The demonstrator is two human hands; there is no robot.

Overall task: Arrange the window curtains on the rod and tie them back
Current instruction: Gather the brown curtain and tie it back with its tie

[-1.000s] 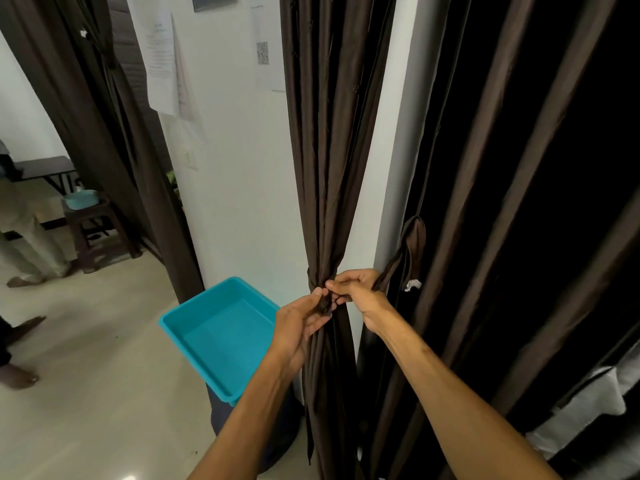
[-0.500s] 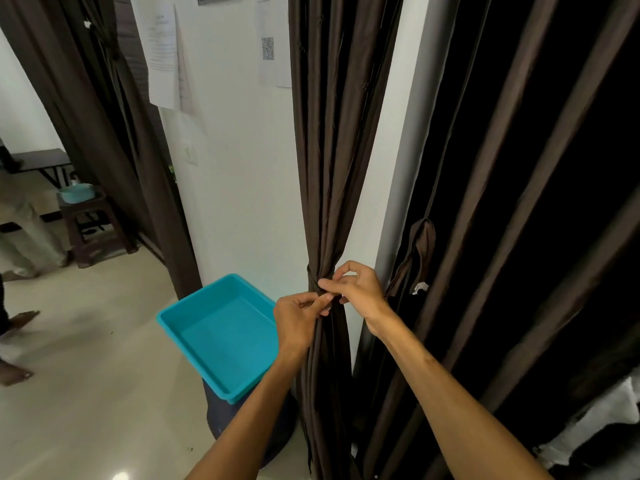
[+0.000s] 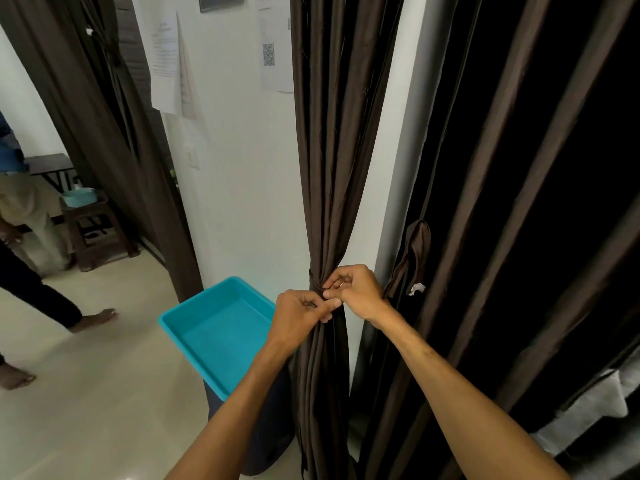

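With the left hand [image 3: 300,314] and right hand [image 3: 357,292] both pinching the tie-back [image 3: 314,283] around the gathered curtain [image 3: 332,140], tying seems underway; next, its fastening needs pulling snug.

Glossy cream floor [image 3: 86,393] here, with a brown stool [image 3: 93,233], dark bin [image 3: 266,427] and someone's bare foot [image 3: 98,318] on it.
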